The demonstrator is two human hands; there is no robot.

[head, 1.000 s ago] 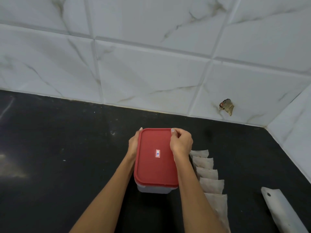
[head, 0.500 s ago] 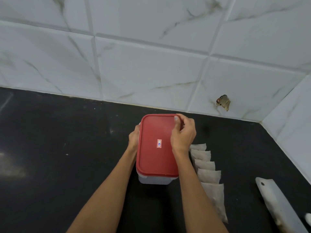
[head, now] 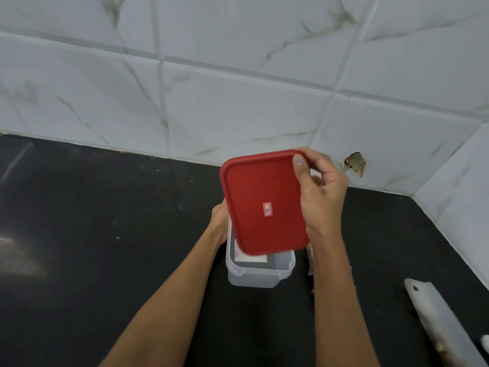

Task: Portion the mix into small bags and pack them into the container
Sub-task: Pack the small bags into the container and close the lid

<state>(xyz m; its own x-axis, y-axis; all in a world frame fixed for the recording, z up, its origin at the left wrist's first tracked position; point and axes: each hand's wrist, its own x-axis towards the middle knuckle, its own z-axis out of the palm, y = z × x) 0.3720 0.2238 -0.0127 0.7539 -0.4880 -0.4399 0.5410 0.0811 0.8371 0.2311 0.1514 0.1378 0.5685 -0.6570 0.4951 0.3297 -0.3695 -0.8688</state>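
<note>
The right hand (head: 321, 197) grips the red lid (head: 264, 202) at its far right corner, thumb lying on the top face and the other fingers curled behind the edge. The lid is lifted clear of the container (head: 260, 268) and tilted, its near edge overlapping the container's far part and hiding most of the opening. A small sticker (head: 267, 209) sits near the middle of the lid, just left of the right palm.

The left hand (head: 219, 221) is pressed against the container's left wall, but the lid covers its fingers, so whether they curl round the wall or only lie flat against it cannot be told.

The container is a clear, rectangular tub standing on the black countertop (head: 92, 234) between the two forearms, directly below the raised lid. Through its uncovered near end a pale flat shape, possibly a label or a bag, shows inside; what it is cannot be made out.

Just behind the right forearm, on its right side, slivers of the small bags (head: 310, 263) peek out on the countertop, mostly hidden by the arm. Farther to the right of that hand and nearer the person lies a long white tool (head: 436, 319), smeared with brownish residue. Beyond both hands rises a white marbled tile wall (head: 238, 102), with a chipped hole (head: 354, 163) just right of the right hand's knuckles.
</note>
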